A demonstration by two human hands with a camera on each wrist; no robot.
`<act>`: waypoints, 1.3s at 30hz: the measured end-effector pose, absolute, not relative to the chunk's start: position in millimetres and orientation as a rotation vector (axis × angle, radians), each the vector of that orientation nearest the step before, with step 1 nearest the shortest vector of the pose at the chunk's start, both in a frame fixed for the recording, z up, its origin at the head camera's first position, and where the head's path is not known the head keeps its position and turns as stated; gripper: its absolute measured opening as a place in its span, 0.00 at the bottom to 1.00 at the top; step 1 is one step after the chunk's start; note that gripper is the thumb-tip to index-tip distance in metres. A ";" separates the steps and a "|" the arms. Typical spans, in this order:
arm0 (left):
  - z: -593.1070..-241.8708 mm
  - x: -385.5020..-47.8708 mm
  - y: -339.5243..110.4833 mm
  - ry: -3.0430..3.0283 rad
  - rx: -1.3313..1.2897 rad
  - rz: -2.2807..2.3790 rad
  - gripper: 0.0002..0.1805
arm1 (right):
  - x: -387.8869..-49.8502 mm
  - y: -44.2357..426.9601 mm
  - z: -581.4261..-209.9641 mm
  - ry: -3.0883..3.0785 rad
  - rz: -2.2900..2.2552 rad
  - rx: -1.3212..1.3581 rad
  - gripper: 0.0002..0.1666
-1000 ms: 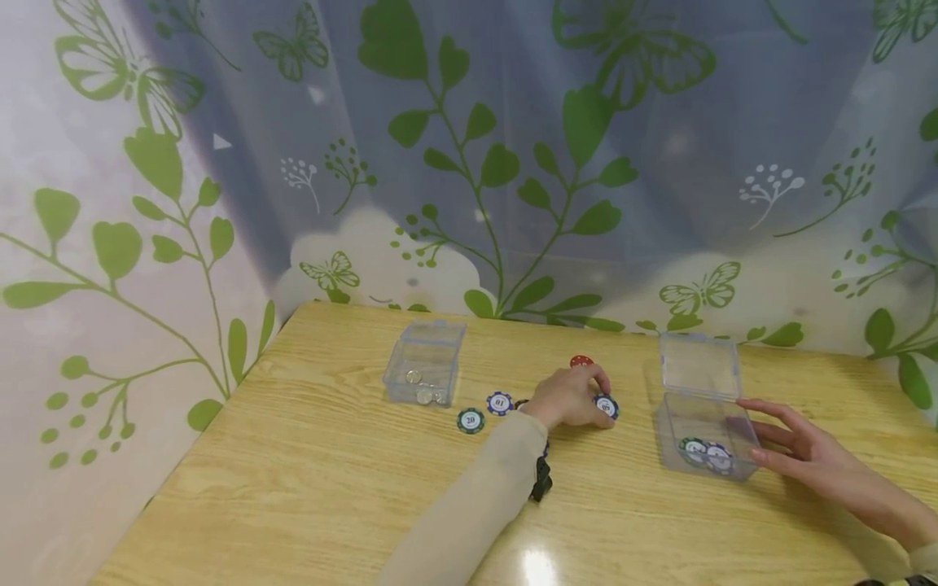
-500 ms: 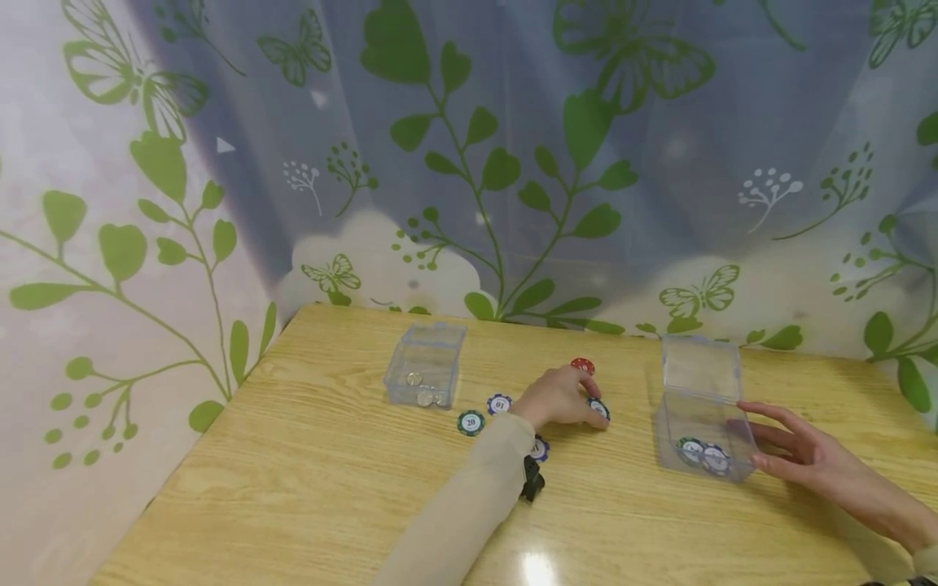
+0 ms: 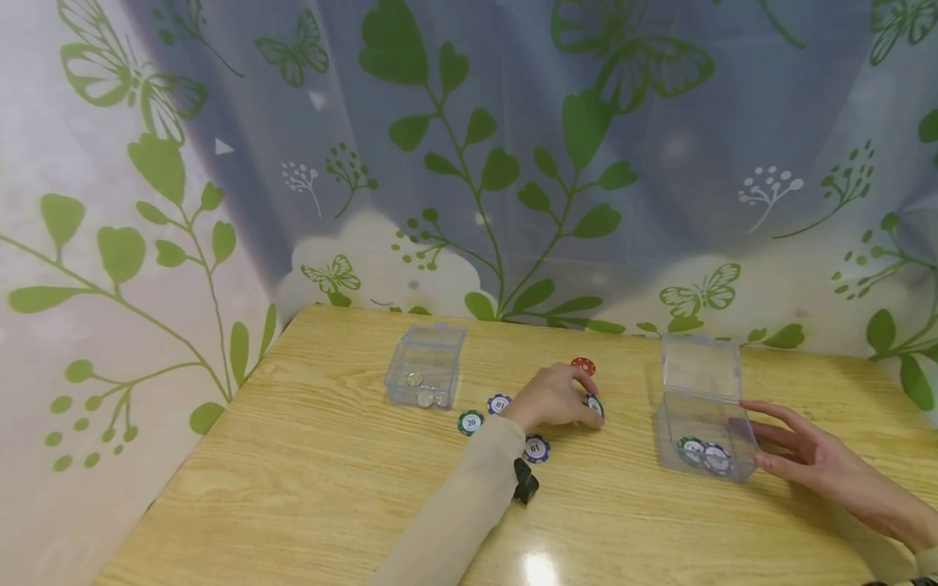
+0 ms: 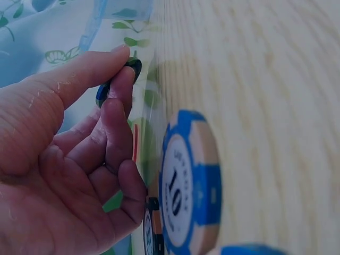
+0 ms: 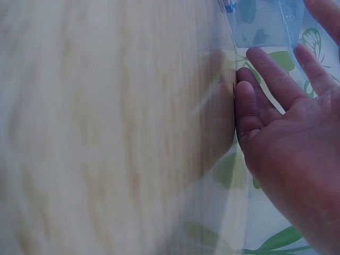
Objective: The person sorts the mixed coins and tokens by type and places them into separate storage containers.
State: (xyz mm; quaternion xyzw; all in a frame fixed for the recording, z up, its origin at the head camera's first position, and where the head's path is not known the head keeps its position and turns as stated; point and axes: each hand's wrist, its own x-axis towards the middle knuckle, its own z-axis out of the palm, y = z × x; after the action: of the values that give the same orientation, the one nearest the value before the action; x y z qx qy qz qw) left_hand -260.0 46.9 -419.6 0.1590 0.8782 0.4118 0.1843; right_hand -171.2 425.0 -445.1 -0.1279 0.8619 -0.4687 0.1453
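Observation:
Between thumb and fingers my left hand (image 3: pixel 551 399) pinches a dark-edged poker chip (image 3: pixel 594 405), tilted on its edge; in the left wrist view this chip (image 4: pixel 136 66) shows mostly edge-on. A red chip (image 3: pixel 584 366) lies just beyond that hand. Nearer the forearm are blue chips, one marked 10 (image 3: pixel 537 448), another blue chip (image 3: pixel 499 404), and a green 20 chip (image 3: pixel 471 422). My right hand (image 3: pixel 813 456) rests its fairly straight fingers and thumb along the right side of a clear plastic box (image 3: pixel 670 431), lid raised, with chips (image 3: pixel 714 458) inside.
A second clear box (image 3: pixel 396 389) stands at the left with its lid raised and several coins (image 3: pixel 425 396) inside. The wooden table (image 3: pixel 293 488) meets a leaf-patterned curtain (image 3: pixel 454 244) at its back and left edges.
The pinched chip has come up from a flatter position to a steep tilt. My left hand has drawn slightly left, uncovering the blue 10 chip near the wrist. The right hand stays at the box.

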 end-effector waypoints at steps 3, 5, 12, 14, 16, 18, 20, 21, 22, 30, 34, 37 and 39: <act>-418.9 -259.2 45.4 2.458 0.433 1.209 0.17 | -171.5 425.7 -446.1 2.483 -1.362 -0.381 0.42; -418.7 -258.9 44.7 2.451 0.430 1.230 0.17 | -171.8 425.8 -446.3 2.482 -1.359 -0.370 0.42; -422.2 -259.4 43.6 2.384 0.411 1.345 0.18 | -173.0 424.9 -446.3 2.472 -1.341 -0.318 0.42; -423.8 -260.3 42.4 2.353 0.419 1.395 0.18 | -173.2 424.5 -446.0 2.475 -1.330 -0.306 0.42; -424.5 -260.8 41.3 2.326 0.427 1.444 0.18 | -173.3 423.3 -445.3 2.484 -1.308 -0.288 0.42; -424.9 -261.2 40.2 2.303 0.435 1.485 0.18 | -173.3 421.6 -444.4 2.498 -1.282 -0.271 0.43; -424.6 -261.1 39.8 2.287 0.441 1.517 0.18 | -173.3 419.5 -443.2 2.506 -1.257 -0.258 0.43; -424.2 -261.0 39.9 2.279 0.446 1.532 0.18 | -173.3 418.5 -442.6 2.513 -1.246 -0.255 0.44; -424.0 -260.9 39.9 2.275 0.458 1.541 0.18 | -173.0 417.5 -442.0 2.518 -1.235 -0.253 0.44; -420.8 -261.0 44.6 2.177 0.605 1.676 0.21 | -174.5 414.0 -439.5 2.567 -1.203 -0.277 0.43; -419.4 -258.2 49.2 2.161 0.668 1.707 0.24 | -173.5 414.3 -441.0 2.615 -1.236 -0.342 0.41; -417.2 -254.9 53.1 2.150 0.685 1.720 0.23 | -173.4 414.7 -441.9 2.642 -1.236 -0.377 0.41; -414.9 -252.3 55.5 2.137 0.690 1.726 0.22 | -173.7 414.8 -441.2 2.649 -1.226 -0.381 0.42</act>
State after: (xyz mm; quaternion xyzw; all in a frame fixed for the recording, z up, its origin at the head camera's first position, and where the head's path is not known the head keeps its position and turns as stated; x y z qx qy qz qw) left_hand -252.3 55.5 -414.9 0.2405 0.7455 0.6022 0.1540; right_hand -173.7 414.8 -441.2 -0.1286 0.8955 -0.4144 0.0988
